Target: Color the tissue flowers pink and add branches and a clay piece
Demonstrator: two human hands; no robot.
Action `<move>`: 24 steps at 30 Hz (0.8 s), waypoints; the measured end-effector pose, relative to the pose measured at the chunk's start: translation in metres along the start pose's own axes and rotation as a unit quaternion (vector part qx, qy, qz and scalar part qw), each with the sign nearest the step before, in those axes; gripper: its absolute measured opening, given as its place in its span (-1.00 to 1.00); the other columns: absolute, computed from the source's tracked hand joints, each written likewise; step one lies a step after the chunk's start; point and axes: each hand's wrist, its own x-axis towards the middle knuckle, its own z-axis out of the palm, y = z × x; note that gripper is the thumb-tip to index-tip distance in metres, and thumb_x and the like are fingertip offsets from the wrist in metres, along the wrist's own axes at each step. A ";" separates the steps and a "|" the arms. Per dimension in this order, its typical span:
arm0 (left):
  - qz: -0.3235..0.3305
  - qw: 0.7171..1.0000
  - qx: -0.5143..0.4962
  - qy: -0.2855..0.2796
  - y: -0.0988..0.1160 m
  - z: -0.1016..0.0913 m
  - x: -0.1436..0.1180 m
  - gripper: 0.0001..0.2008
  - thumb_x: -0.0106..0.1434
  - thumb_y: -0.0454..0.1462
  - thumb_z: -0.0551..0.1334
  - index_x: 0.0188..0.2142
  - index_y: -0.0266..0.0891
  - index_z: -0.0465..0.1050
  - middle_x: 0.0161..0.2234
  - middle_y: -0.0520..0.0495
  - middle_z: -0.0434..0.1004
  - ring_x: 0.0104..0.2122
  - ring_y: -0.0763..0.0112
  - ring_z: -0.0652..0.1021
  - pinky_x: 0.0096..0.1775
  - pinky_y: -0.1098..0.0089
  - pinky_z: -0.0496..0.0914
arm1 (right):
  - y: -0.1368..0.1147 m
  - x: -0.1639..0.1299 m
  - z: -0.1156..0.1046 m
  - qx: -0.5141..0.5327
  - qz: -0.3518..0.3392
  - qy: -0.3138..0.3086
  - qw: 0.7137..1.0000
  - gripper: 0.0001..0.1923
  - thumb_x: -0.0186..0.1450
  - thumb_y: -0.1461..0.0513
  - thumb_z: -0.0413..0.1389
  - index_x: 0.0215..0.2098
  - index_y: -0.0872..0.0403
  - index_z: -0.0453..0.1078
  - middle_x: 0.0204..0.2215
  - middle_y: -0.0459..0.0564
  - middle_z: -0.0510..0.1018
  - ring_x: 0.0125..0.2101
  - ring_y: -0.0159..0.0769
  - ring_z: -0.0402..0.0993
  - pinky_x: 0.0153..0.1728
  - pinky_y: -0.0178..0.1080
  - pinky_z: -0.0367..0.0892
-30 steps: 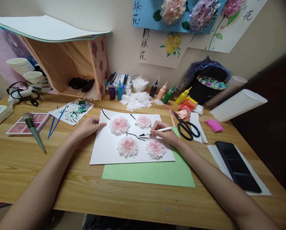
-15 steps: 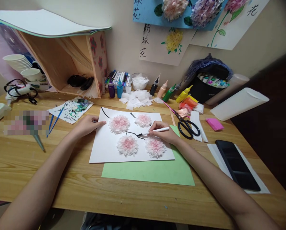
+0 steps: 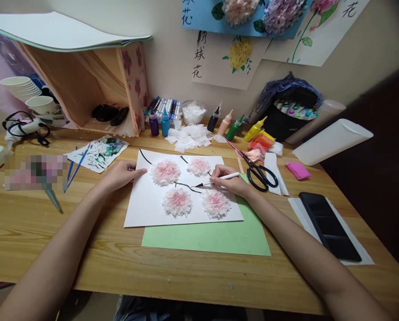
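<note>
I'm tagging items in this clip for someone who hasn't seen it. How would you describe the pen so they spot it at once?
Find the white sheet with four pink paper flowers in the middle of the wooden desk. At its right edge the right hand holds a slim white brush pen, its black tip on a painted black line; unlike the blue brushes lying far left.

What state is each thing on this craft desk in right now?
Left hand: flat, pressing the white sheet.
Right hand: gripping the white brush pen, tip on the black line.
Scissors: lying closed.
Phone: screen dark.
Paint bottles: capped, upright.
</note>
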 end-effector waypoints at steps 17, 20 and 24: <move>0.005 1.000 0.022 0.003 0.000 -0.001 0.001 -0.53 0.07 0.13 0.16 -0.61 -0.22 0.22 -0.65 0.09 0.24 -0.60 0.46 0.28 -0.53 0.43 0.02 | 0.002 0.001 -0.017 0.011 -0.003 0.034 0.999 -0.66 0.16 0.08 0.21 -0.56 0.05 0.18 -0.64 -0.15 0.42 -0.59 -0.42 0.33 -0.52 -0.33 0.16; 0.002 1.000 0.026 0.004 -0.001 -0.001 0.002 -0.52 0.07 0.14 0.15 -0.61 -0.22 0.22 -0.66 0.09 0.24 -0.60 0.46 0.28 -0.53 0.43 0.02 | 0.004 0.001 -0.022 0.023 -0.002 0.049 0.999 -0.65 0.14 0.08 0.23 -0.56 0.05 0.17 -0.66 -0.18 0.39 -0.62 -0.44 0.29 -0.54 -0.33 0.14; 0.001 1.000 0.020 0.002 0.000 0.000 0.001 -0.53 0.07 0.13 0.16 -0.61 -0.22 0.22 -0.66 0.10 0.21 -0.62 0.48 0.26 -0.54 0.44 0.01 | 0.006 0.000 -0.019 0.057 -0.015 0.113 0.992 -0.70 0.15 0.05 0.21 -0.51 0.05 0.26 -0.62 -0.16 0.42 -0.59 -0.43 0.31 -0.54 -0.34 0.17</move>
